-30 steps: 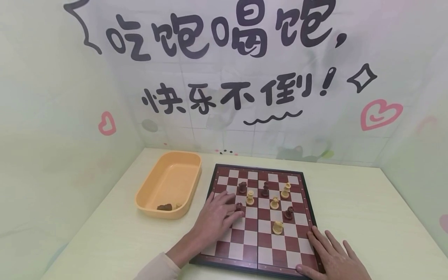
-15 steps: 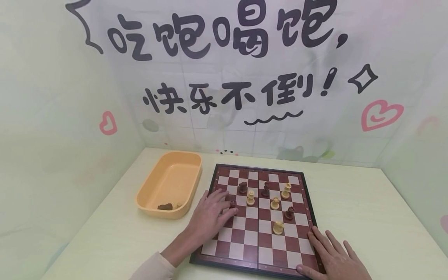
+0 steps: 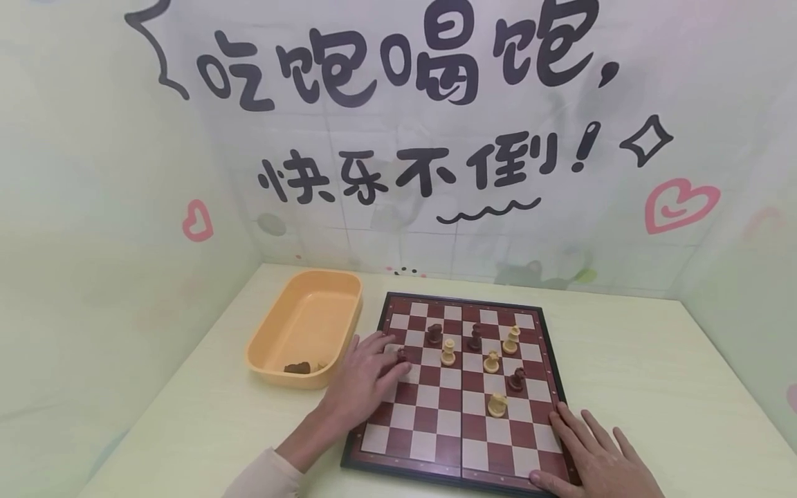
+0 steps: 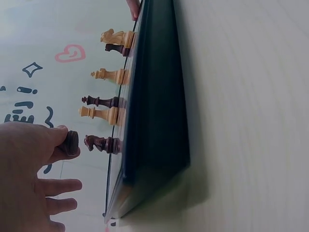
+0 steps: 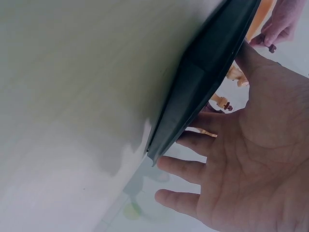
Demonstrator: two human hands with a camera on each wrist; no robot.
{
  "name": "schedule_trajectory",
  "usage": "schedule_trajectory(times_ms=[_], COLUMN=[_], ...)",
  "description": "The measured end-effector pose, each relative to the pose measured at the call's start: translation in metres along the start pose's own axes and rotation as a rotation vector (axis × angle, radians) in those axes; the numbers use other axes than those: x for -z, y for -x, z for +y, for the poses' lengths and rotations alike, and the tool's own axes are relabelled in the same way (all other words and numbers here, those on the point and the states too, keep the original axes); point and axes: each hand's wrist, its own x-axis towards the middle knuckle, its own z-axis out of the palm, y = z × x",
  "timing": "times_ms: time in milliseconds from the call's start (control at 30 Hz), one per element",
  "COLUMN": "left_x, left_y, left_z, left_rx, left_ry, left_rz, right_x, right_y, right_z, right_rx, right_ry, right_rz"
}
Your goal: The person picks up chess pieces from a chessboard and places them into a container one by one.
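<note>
My left hand (image 3: pixel 358 382) pinches a dark brown chess piece (image 3: pixel 401 355) over the left part of the chessboard (image 3: pixel 429 443). In the left wrist view that piece's round base (image 4: pixel 72 143) shows between thumb and finger, raised off the board, while the other fingers stick out straight. Beside it stands a dark knight (image 4: pixel 102 144). My right hand (image 3: pixel 600 453) rests along the board's right edge near the front corner, its fingers straight and its thumb over the frame. A light knight (image 3: pixel 497 404) and a dark piece (image 3: pixel 516 379) are the closest pieces to it.
More pieces stand upright mid-board, among them a light one (image 3: pixel 448 353), a dark one (image 3: pixel 475 337) and a light one (image 3: pixel 511 340). An orange tray (image 3: pixel 305 325) sits left of the board, with a dark piece (image 3: pixel 297 368) lying in it. Printed wall sheeting rises behind.
My left hand has moved left across the board, toward the tray's side, carrying the dark chess piece. The right hand stays at the board's edge.
</note>
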Motion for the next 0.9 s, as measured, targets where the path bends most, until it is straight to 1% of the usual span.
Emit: schedule_trajectory(times_ms=[133,300,500,600,900], left_x=[0.004,0.011,0.015,0.015,0.021], left_y=[-0.002,-0.005,-0.007,-0.006,-0.003], left_z=[-0.004,-0.008,-0.013,-0.015,-0.024], left_rx=[0.005,0.029,0.040,0.047,0.059], left_ry=[-0.010,-0.052,-0.086,-0.088,-0.072], left_rz=[-0.002,0.010,0.014,0.022,0.053], right_x=[-0.001,-0.002,-0.001,-0.002,-0.003], right_y=[0.000,0.001,0.000,0.000,0.001], right_z=[0.001,0.002,0.002,0.002,0.001], right_rx=[0.004,0.010,0.003,0.001,0.004], right_ry=[0.002,0.007,0.001,0.001,0.013], right_rz=[0.011,0.023,0.003,0.000,0.032])
